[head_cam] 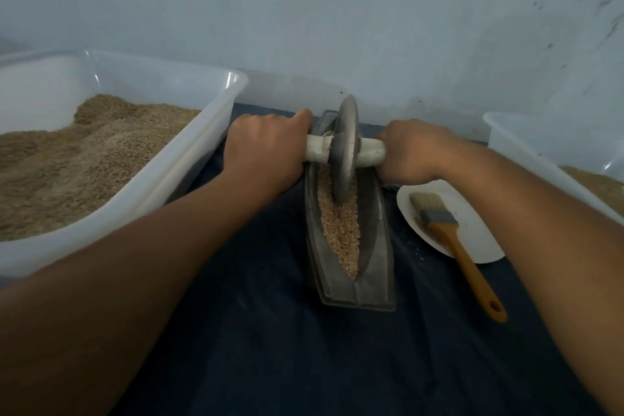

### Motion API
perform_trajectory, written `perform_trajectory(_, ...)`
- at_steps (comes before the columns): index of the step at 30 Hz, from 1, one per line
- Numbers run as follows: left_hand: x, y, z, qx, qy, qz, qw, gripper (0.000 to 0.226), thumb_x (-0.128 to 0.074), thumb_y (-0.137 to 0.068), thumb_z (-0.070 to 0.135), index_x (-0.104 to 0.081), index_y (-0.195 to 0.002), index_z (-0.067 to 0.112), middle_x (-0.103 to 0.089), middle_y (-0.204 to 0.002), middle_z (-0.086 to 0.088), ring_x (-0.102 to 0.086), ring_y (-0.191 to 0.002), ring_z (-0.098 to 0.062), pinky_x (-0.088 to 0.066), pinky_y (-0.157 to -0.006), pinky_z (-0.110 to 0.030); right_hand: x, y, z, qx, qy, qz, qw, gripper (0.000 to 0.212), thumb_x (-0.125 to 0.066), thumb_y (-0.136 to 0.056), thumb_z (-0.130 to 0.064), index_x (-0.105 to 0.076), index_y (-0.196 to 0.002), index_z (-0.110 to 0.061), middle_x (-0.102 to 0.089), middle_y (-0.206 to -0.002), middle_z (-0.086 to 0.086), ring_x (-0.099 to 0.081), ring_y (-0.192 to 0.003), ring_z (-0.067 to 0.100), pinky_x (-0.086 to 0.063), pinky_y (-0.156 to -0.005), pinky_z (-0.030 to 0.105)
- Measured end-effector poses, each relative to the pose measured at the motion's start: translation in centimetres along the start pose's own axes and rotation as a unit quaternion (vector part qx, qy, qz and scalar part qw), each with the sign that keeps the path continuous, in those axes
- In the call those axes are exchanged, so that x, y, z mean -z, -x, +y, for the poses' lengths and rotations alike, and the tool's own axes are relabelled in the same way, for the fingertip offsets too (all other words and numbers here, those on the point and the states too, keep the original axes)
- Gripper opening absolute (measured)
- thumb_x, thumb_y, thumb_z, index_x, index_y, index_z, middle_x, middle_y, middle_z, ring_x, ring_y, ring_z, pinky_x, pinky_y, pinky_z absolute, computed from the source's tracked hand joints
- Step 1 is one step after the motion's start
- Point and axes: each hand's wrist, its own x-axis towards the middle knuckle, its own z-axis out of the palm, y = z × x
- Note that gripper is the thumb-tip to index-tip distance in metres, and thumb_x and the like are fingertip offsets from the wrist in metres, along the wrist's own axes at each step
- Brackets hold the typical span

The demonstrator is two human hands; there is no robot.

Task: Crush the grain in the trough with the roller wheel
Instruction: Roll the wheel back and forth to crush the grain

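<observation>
A grey metal boat-shaped trough lies lengthwise on the dark blue cloth, with pale grain along its groove. The grey roller wheel stands upright in the far half of the trough, its rim down in the grain. A white axle handle passes through the wheel's centre. My left hand grips the axle's left end and my right hand grips its right end, both fists curled round it. The trough's far tip is hidden behind the wheel.
A large clear plastic tub of brown grain stands at the left. Another tub with grain sits at the right edge. A white plate right of the trough carries an orange-handled brush. A pale wall rises close behind.
</observation>
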Motion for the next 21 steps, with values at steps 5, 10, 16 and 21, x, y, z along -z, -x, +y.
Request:
perform_trajectory(5, 0.7, 1.2, 0.5, -0.005, -0.030, 0.026, 0.999, 0.016, -0.061, -0.088, 0.028, -0.050, -0.098, 0.022, -0.060, -0.071, 0.001, -0.054, -0.058, -0.021, -0.035, -0.059, -0.031, -1.1, 1.8, -0.1, 0.008, 0.023, 0.088, 0.996, 0.009, -0.062, -0.077, -0.034, -0.059, -0.086, -0.034, -0.061, -0.076, -0.008, -0.057, -0.065, 0.013, -0.038, -0.051, 0.026)
perform_trajectory(10, 2.0, 2.5, 0.9, -0.004, -0.038, 0.032, 0.999, 0.017, -0.061, -0.086, 0.022, -0.048, -0.097, 0.022, -0.057, -0.072, 0.002, -0.050, -0.057, -0.020, -0.034, -0.060, -0.033, -2.3, 3.7, -0.6, -0.003, 0.023, 0.155, 0.988, 0.007, -0.058, -0.079, -0.039, -0.052, -0.079, -0.035, -0.057, -0.073, -0.011, -0.051, -0.062, 0.013, -0.032, -0.050, 0.027)
perform_trajectory(16, 3.2, 4.0, 1.3, -0.007, -0.018, 0.031, 0.999, 0.026, -0.066, -0.081, 0.020, -0.047, -0.100, 0.022, -0.057, -0.076, 0.001, -0.055, -0.063, -0.022, -0.042, -0.066, -0.037, -3.4, 6.0, -1.5, -0.034, 0.025, 0.230, 0.972, 0.011, -0.058, -0.083, -0.040, -0.051, -0.082, -0.032, -0.050, -0.065, -0.011, -0.046, -0.058, 0.018, -0.025, -0.051, 0.029)
perform_trajectory(21, 4.2, 5.1, 1.3, -0.008, 0.003, 0.037, 0.999, 0.026, -0.066, -0.081, 0.024, -0.050, -0.101, 0.024, -0.058, -0.080, 0.001, -0.056, -0.067, -0.023, -0.042, -0.069, -0.038, -4.0, 8.3, -2.3, -0.052, 0.049, 0.301, 0.951, 0.019, -0.062, -0.081, -0.031, -0.043, -0.078, -0.027, -0.040, -0.055, -0.009, -0.032, -0.046, 0.012, -0.016, -0.047, 0.026)
